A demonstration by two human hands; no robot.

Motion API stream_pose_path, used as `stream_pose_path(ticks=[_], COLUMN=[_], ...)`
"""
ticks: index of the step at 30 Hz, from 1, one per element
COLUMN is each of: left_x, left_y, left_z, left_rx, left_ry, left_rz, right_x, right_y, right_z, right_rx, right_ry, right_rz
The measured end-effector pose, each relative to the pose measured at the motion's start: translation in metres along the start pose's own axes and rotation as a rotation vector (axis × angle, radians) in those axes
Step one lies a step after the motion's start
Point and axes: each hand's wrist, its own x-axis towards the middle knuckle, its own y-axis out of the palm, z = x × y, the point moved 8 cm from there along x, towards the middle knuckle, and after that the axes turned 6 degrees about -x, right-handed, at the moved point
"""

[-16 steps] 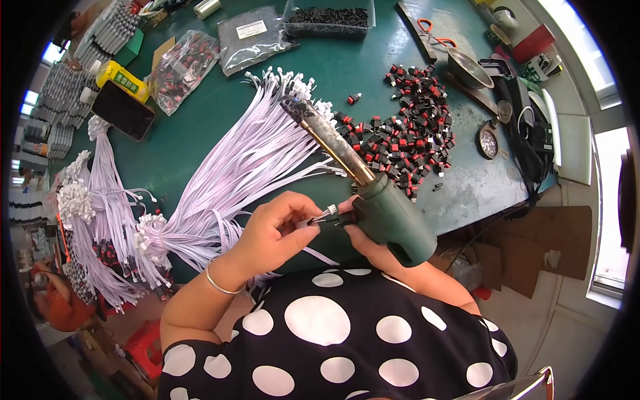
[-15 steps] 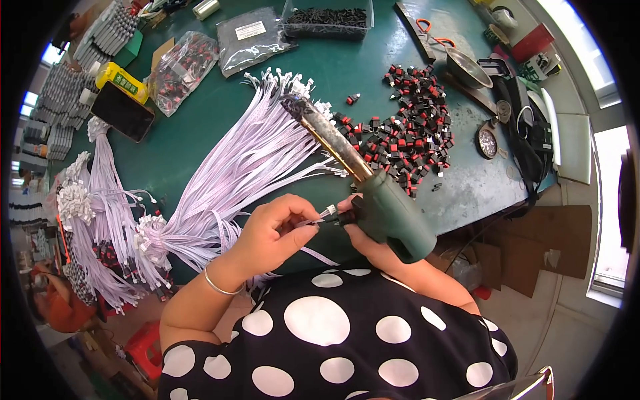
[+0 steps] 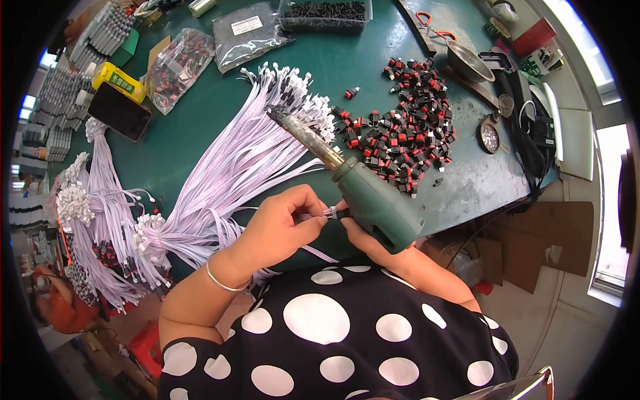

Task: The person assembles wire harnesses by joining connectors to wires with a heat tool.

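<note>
My left hand (image 3: pixel 287 220) is closed in a pinch on a pale flat ribbon cable, close to its small white connector (image 3: pixel 331 212). A small black piece (image 3: pixel 343 213) meets the connector's right side, at the fingertips of my right hand (image 3: pixel 360 235). A dark green heat gun (image 3: pixel 380 200) with a scorched metal nozzle rests in my right hand, its body covering most of the fingers and its handle hidden. The nozzle points up and left, over a large bundle of white ribbon cables (image 3: pixel 233 147) spread on the table.
Black and red connectors (image 3: pixel 407 133) lie heaped right of the bundle. Behind are a clear tub (image 3: pixel 323 27) of black pieces and a grey bag (image 3: pixel 250 40). A phone (image 3: pixel 120 110) and tied cable bundles (image 3: pixel 100 180) lie left. Orange-handled scissors (image 3: pixel 433 30) and a metal bowl (image 3: pixel 470 63) stand right.
The heat gun and my right hand have shifted left and slightly toward my left hand. The white connector now meets the black piece, where a small gap showed before.
</note>
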Motion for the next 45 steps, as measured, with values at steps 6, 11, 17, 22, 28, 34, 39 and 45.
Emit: stream_pose_path(ticks=[6,11,17,22,28,34,39,45], left_x=[0.001,0.001,0.000,0.001,0.003,0.011,0.013,0.017], left_y=[0.004,0.007,0.005,0.004,0.006,-0.001,-0.003,-0.002], left_z=[0.006,0.006,0.013,0.012,0.019,0.025,0.024,0.027], left_rx=[-0.061,-0.094,-0.075,-0.119,-0.272,-0.373,-0.422,-0.429], left_ry=[-0.085,-0.084,-0.095,-0.123,-0.103,-0.143,-0.126,-0.133], left_rz=[0.051,0.052,0.027,0.004,0.000,-0.091,-0.069,-0.084], right_x=[-0.002,-0.006,-0.007,-0.004,0.001,-0.010,-0.067,-0.090], right_y=[0.000,0.001,0.008,0.008,0.007,-0.033,-0.060,-0.054], right_z=[0.009,-0.002,0.003,0.001,-0.002,0.003,-0.017,-0.028], right_rx=[-0.122,0.038,-0.180,-0.141,0.076,-0.042,0.427,0.261], right_ry=[-0.143,-0.083,-0.232,-0.172,0.002,0.034,0.193,-0.284], right_rz=[-0.018,-0.059,0.021,0.057,0.087,-0.036,0.103,0.052])
